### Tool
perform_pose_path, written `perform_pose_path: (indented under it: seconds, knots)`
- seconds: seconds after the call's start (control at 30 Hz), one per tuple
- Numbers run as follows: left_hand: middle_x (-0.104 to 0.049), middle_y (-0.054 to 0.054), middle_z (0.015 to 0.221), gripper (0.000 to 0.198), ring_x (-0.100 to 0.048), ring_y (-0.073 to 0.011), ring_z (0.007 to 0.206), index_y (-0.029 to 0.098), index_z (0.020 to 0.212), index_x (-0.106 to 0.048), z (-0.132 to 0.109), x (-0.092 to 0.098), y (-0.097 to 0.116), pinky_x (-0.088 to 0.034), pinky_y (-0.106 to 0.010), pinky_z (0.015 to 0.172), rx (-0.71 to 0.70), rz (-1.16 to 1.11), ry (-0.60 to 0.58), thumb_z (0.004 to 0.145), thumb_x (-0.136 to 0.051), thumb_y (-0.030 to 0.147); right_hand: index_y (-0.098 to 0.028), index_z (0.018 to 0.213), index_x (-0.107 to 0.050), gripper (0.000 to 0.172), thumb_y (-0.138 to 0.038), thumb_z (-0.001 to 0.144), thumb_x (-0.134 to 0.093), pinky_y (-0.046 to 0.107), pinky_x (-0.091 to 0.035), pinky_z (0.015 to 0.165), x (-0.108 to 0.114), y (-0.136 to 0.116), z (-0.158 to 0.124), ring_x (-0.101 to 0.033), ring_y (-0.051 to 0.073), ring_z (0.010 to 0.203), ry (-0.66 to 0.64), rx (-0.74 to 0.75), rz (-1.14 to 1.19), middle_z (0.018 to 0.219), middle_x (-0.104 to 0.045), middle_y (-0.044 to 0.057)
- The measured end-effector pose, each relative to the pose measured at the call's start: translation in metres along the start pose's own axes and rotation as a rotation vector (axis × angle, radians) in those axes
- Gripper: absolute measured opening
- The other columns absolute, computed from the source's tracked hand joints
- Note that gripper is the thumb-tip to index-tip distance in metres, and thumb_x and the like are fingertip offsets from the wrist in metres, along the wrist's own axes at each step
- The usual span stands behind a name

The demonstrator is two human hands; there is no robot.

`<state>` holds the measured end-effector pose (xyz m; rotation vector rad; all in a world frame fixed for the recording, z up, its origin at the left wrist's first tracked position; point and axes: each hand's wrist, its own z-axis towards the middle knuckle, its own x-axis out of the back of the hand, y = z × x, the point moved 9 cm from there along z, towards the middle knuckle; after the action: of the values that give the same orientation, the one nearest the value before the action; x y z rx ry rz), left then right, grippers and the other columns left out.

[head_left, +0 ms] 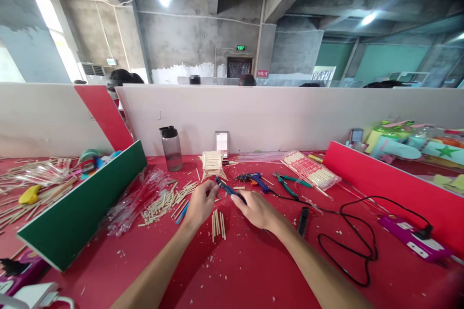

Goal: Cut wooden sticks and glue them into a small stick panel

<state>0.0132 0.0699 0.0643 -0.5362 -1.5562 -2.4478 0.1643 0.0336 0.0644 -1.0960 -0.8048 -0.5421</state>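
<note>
Two bare hands come close together over the red tabletop (pixel 232 280). The right hand (pixel 255 208) is closed around a slim dark blue tool (pixel 227 188), whose free end slants to the far left, just beside the left fingertips. The left hand (pixel 200 202) has its thumb and fingers drawn together; I cannot tell whether something small is pinched there. Right below the gap between the hands, on the near side, lies a loose row of short cut sticks (pixel 218 225), touched by neither hand. Just beyond the tool's tip, on the far side, stands a small stick frame (pixel 212 164). A blue object (pixel 182 213) lies beside the left hand, with a stick pile (pixel 165 203) farther left, then crumpled clear plastic (pixel 132 198). To the far right of the grip are a blue glue gun (pixel 255 179), green-handled pliers (pixel 290 185) and a bag of sticks (pixel 311 170). A grey bottle (pixel 171 150) stands at the far left, near the white partition (pixel 282 116).
</note>
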Motion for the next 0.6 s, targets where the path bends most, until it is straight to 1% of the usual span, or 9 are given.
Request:
perform_pose_path:
  seconds: [0.23, 0.43, 0.6]
  knots:
    - [-0.05, 0.004, 0.058, 0.033, -0.044, -0.0128, 0.055, 0.018, 0.067, -0.054, 0.003, -0.003, -0.016, -0.03, -0.024, 0.054, 0.023, 0.036, -0.013, 0.09, -0.049, 0.041, -0.02, 0.082, -0.058, 0.046, -0.049, 0.103, -0.03, 0.027, -0.029, 0.059, -0.016, 0.01, 0.003, -0.061, 0.019, 0.065, -0.04, 0.014, -0.041, 0.073, -0.068, 0.005]
    - [-0.045, 0.005, 0.053, 0.033, -0.04, -0.0118, 0.051, 0.019, 0.065, -0.053, 0.005, 0.002, -0.017, -0.028, -0.024, 0.052, 0.036, 0.039, -0.014, 0.088, -0.049, 0.042, -0.021, 0.077, -0.054, 0.046, -0.049, 0.103, -0.029, 0.027, -0.027, 0.059, -0.02, 0.009, 0.005, -0.06, 0.019, 0.066, -0.019, 0.033, 0.004, 0.071, -0.066, 0.004]
    - [-0.047, 0.005, 0.053, 0.035, -0.041, -0.0106, 0.049, 0.018, 0.065, -0.054, 0.006, 0.002, -0.016, -0.029, -0.023, 0.05, 0.035, -0.037, -0.007, 0.088, -0.051, 0.045, -0.021, 0.072, -0.051, 0.049, -0.05, 0.103, -0.026, 0.026, -0.026, 0.057, -0.021, 0.006, 0.007, -0.053, 0.016, 0.058, -0.015, 0.045, 0.039, 0.062, -0.058, 0.0]
